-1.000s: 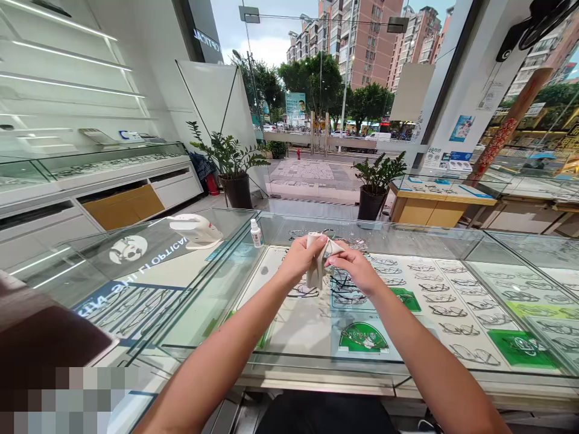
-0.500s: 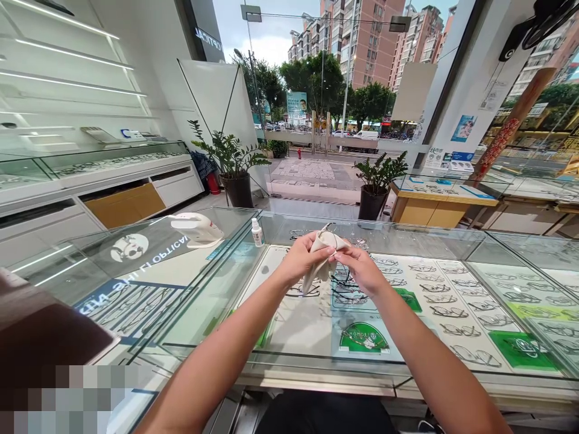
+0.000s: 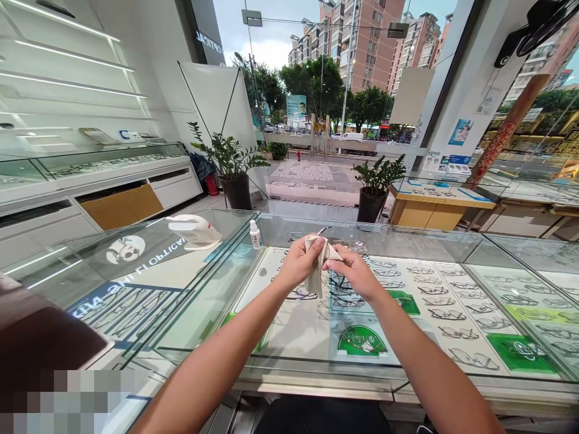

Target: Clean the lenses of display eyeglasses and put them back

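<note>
Glass surface (image 3: 296, 334) across lower frame. Left hand (image 3: 296, 263) and right hand (image 3: 357, 274) above it, frame centre, fingers pinching pale cloth (image 3: 315, 276). White bottle (image 3: 256, 235) stands left of centre. Thin dark tip (image 3: 322, 230), possibly eyeglass temple, pokes out above cloth.

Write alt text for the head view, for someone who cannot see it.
A person's left hand and right hand hold a cream fabric cloth, apparently around thin dark eyeglasses, over a clear glass display counter with rows of eyeglass frames inside. A small white plastic bottle stands to the left.
</note>
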A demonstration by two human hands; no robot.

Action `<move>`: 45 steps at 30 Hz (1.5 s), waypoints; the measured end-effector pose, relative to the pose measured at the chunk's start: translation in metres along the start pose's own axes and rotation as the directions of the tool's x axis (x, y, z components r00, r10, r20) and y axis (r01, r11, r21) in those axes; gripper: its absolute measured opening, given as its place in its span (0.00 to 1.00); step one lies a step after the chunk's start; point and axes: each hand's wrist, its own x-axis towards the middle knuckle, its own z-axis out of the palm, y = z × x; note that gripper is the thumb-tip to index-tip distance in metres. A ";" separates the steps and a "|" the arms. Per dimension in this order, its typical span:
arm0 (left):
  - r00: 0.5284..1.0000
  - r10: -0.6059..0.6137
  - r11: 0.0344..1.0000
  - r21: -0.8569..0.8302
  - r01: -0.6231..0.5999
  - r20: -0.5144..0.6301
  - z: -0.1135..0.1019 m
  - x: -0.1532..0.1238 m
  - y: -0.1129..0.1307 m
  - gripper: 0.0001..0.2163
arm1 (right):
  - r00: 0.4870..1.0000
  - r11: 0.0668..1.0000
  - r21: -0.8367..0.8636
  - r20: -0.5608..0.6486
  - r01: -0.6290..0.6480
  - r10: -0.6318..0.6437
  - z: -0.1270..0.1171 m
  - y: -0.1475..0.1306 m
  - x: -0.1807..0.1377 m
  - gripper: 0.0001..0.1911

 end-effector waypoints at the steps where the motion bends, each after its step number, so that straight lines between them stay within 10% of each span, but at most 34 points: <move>1: 1.000 -0.001 1.000 -0.006 0.001 0.011 -0.002 0.001 0.000 0.24 | 1.000 0.999 0.028 -0.011 -0.018 0.018 -0.001 0.001 0.001 0.18; 10: 0.967 -0.110 0.969 -0.190 0.155 0.230 -0.012 0.004 0.008 0.22 | 0.981 0.984 0.167 -0.174 -0.060 0.089 -0.009 0.005 0.003 0.14; 24: 0.998 -0.052 0.996 -0.065 0.055 0.040 0.001 -0.001 0.003 0.21 | 1.000 0.985 0.169 0.009 -0.022 0.021 0.004 0.008 0.001 0.16; 37: 0.965 -0.150 0.962 -0.194 0.193 0.216 -0.008 0.003 0.007 0.21 | 0.970 0.927 0.347 -0.140 -0.140 0.199 -0.003 0.014 0.003 0.19; 45: 0.990 -0.101 0.989 -0.101 0.111 0.097 0.000 0.000 0.002 0.20 | 0.981 0.934 0.322 -0.059 -0.157 0.185 0.000 0.019 0.002 0.15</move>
